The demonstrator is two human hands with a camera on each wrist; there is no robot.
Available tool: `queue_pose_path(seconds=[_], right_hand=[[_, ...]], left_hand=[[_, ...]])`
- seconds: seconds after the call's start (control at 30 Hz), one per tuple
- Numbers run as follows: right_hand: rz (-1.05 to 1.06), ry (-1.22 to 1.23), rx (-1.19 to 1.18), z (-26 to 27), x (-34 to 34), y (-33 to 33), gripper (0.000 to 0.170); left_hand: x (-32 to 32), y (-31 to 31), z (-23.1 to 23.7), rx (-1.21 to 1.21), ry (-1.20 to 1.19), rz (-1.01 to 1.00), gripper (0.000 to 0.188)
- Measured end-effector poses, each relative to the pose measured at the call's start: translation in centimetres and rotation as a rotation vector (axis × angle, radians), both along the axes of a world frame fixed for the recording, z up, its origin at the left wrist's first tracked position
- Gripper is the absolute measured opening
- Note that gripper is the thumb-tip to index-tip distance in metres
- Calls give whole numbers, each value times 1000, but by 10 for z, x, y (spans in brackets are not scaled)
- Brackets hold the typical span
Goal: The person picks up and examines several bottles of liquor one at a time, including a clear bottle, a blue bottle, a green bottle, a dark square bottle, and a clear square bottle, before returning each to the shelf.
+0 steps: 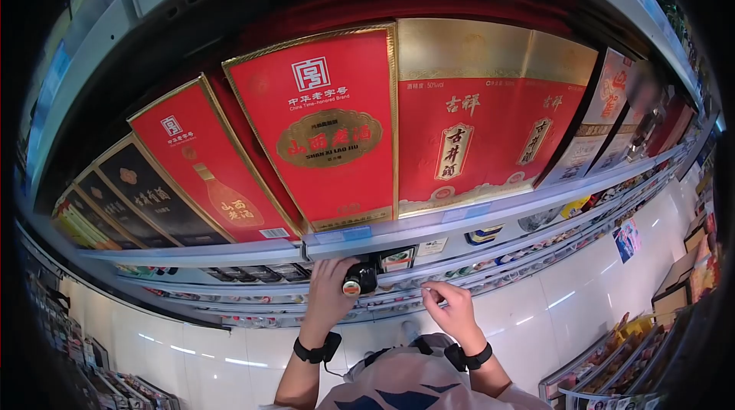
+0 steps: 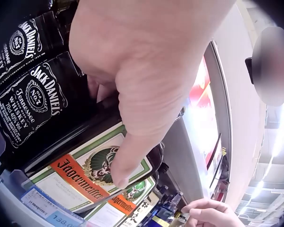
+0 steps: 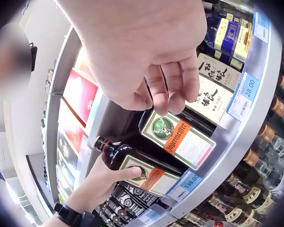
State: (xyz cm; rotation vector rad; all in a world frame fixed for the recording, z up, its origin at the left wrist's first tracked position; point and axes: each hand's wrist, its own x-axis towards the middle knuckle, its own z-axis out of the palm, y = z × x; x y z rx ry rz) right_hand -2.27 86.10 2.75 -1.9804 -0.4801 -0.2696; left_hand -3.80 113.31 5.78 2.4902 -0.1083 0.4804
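My left hand (image 1: 329, 293) grips a dark Jägermeister bottle (image 1: 363, 280) at a lower shelf. In the left wrist view the thumb lies across the green-framed label of this bottle (image 2: 78, 177); the other fingers are mostly hidden behind it. The bottle leans in the right wrist view, its cap toward the shopper's side. A second Jägermeister bottle (image 3: 182, 139) stands beside it. My right hand (image 1: 452, 308) hovers apart to the right, fingers loosely curled with nothing in them. In its wrist view, that hand (image 3: 146, 61) overlaps the second bottle's top.
Black Jack Daniel's packages (image 2: 35, 97) stand left of the held bottle. White boxes with black writing (image 3: 213, 97) are on the other side. A price-tagged shelf edge (image 3: 213, 146) runs in front, with more bottles (image 3: 255, 189) below. Red liquor boxes (image 1: 321, 134) fill the shelf above.
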Motion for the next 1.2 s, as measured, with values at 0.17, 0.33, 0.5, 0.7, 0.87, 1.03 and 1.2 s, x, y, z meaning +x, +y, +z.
queue_pose_path(seconds=[0.17,0.33,0.5,0.7,0.87,1.03,1.2], right_hand=[[90,39,-33,-4,-4,8,21],[217,-47,-251,4,-5,20,44],[382,-98,-236,4,2,47,71],[588,-165,113,-9,12,67,63],[805,175,136,12,-7,76,65],[1028,721,268,30,-21,93,84],[1088,781,226,29,-22,102,85]], left_hand=[[-18,-2,-22,-18,-179,-146,60],[-45,-5,-27,50,-311,-205,50],[-77,-6,-16,-33,-317,-244,49],[-99,-11,12,-289,-285,-250,60],[-107,-16,25,-1011,-162,-128,105],[-90,-2,26,-1530,-86,-301,110],[-93,-10,42,-1654,-125,-181,99]])
